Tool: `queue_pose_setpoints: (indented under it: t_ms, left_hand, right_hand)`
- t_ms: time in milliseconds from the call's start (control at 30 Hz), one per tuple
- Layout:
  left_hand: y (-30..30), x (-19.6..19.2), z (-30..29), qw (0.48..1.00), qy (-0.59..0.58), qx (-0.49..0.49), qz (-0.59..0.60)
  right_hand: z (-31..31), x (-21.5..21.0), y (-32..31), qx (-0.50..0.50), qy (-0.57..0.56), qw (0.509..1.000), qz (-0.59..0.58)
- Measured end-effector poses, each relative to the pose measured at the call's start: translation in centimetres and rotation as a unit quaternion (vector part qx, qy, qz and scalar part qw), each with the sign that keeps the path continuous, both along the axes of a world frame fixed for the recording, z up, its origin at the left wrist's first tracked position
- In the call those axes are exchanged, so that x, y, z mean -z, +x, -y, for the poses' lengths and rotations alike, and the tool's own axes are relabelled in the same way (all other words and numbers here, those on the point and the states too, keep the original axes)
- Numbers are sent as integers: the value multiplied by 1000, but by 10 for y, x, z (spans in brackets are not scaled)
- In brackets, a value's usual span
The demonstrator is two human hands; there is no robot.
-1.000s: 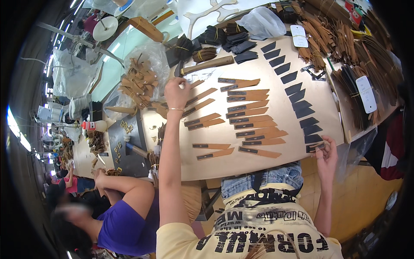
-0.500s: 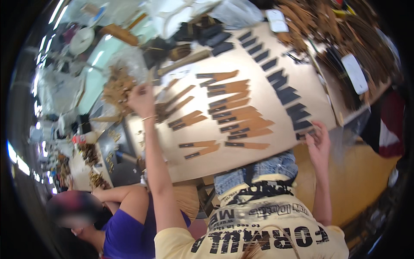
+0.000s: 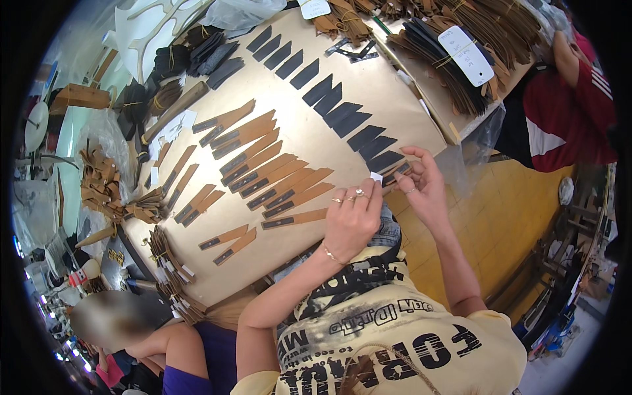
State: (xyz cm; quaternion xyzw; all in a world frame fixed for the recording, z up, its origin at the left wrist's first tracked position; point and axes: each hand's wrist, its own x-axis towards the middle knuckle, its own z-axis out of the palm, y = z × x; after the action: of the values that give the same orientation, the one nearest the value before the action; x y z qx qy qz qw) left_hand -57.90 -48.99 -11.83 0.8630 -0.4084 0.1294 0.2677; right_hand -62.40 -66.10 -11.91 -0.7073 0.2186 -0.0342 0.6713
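From the wearer's head, the left fisheye camera faces steeply down at close range over the shirt (image 3: pixel 395 316), left hand (image 3: pixel 352 220) and right hand (image 3: pixel 426 189), and across the worktable (image 3: pixel 395 112), which lies aslant; its wide view bends edges toward a dark, rounded rim.

Tan strips (image 3: pixel 304 216) bear dark ends (image 3: pixel 276 224), black pieces (image 3: pixel 305 74) are plain, the tabletop (image 3: pixel 388 105) beige.

A white piece at the left hand (image 3: pixel 352 214) is too small to identify, and the right hand (image 3: pixel 424 187) partly hides a dark strip (image 3: pixel 397 172). The top edge crops a tag (image 3: pixel 315 8); a co-worker's head (image 3: pixel 118 319) is blurred.
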Motion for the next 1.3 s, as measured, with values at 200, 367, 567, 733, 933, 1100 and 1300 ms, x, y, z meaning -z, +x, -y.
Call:
queue_pose_setpoints:
  t_ms: [200, 367, 567, 733, 933, 1100, 1300]
  left_hand:
    - [-25, 10, 7, 997, 58, -28, -39]
    - [-26, 15, 16, 996, 50, -69, -28]
    - [-29, 12, 27, 992, 98, -77, -31]
    - [-29, 7, 24, 986, 147, -62, -55]
    - [-33, 3, 23, 982, 159, -56, -81]
    - [-35, 11, 15, 992, 50, -43, -103]
    - [-34, 22, 3, 987, -44, -72, -138]
  right_hand:
    - [-3, 0, -2, 32, 33, 999, 7]
    - [-1, 0, -2, 24, 21, 999, 6]
    - [-1, 1, -1, 29, 33, 999, 12]
    - [0, 0, -4, 26, 41, 999, 9]
    - [-4, 5, -9, 62, 82, 994, 37]
    - [-7, 3, -14, -25, -174, 981, 83]
    - [-10, -9, -22, -177, -463, 859, 128]
